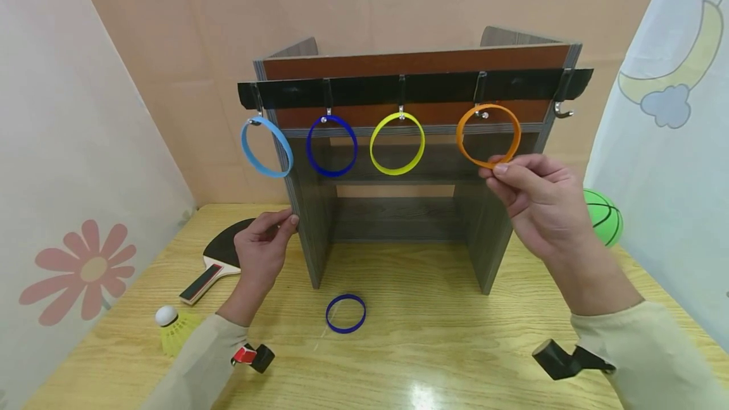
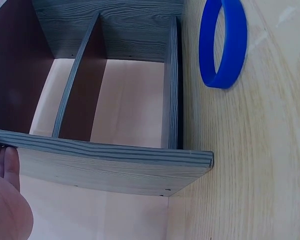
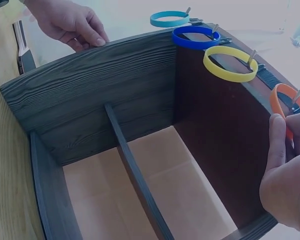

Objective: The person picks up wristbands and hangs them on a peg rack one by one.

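My right hand [image 1: 543,201] pinches the lower edge of an orange wristband [image 3: 276,102] between thumb and fingers. The tip of the fourth hook shows inside that band. With thumb and fingers, my left hand [image 1: 264,242] holds the front edge of the grey wooden shelf's [image 1: 310,207] left side panel. On the hooks further left hang a light blue wristband [image 3: 167,23], a dark blue wristband [image 3: 192,44] and a yellow wristband [image 3: 225,74]. Another blue wristband [image 2: 236,45] lies on the table before the shelf.
A black strip [image 1: 364,90] across the shelf's top carries the hooks; the far-right hook [image 1: 562,112] bears no band. Left of the shelf lie a table tennis bat [image 1: 202,282] and a yellow shuttlecock [image 1: 176,331]. A green ball [image 1: 605,217] sits behind my right wrist.
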{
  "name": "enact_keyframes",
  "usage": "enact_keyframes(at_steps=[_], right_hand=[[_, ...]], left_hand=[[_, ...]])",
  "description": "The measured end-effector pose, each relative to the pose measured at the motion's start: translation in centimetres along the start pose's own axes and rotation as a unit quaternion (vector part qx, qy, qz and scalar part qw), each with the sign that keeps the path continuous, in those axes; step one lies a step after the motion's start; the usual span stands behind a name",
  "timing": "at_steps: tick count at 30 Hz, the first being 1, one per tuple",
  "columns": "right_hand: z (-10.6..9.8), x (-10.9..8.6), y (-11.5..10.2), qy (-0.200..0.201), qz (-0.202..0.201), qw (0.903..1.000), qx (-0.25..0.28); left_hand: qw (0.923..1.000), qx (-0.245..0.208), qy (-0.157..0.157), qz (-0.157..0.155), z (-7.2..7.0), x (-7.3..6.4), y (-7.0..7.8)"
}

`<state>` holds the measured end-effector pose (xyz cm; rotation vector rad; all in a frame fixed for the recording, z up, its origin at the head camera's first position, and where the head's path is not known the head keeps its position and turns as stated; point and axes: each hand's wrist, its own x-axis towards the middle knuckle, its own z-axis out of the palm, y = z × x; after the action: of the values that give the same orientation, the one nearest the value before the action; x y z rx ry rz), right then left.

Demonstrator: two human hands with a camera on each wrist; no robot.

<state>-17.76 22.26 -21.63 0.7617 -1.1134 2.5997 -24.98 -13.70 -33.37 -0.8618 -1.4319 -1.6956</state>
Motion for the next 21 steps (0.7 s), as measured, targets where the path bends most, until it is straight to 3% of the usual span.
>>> enact_keyframes(at_steps=[6, 21], right_hand=[[-0.2, 0.0, 0.8, 0.007, -0.004, 1.0, -0.003], [-0.6, -0.8, 2.2, 0.033, 0.008, 0.9968, -0.072]], left_hand=[[1.0, 0.002, -0.001, -0.003, 0.1, 0.0, 0.1], [0.9993, 0.033, 0.001, -0.018, -0.1, -0.2, -0.1]])
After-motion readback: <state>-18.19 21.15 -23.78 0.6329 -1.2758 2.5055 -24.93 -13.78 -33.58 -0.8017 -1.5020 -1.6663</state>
